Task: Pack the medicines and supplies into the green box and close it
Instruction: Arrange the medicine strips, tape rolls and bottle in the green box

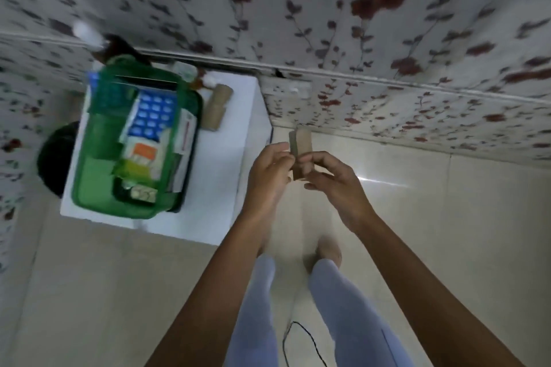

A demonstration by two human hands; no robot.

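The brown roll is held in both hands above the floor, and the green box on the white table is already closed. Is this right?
Not quite. In the head view the green box on the white table is open, with medicine packs visible inside. The rest holds: both the left hand and right hand hold the brown roll above the floor.

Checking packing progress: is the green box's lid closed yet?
No, the green plastic box sits open, with the blue blister pack visible inside.

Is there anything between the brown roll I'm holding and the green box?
Nothing visible. Both hands, left hand and right hand, hold the brown roll over the floor, right of the open green box; only bare white tabletop lies between.
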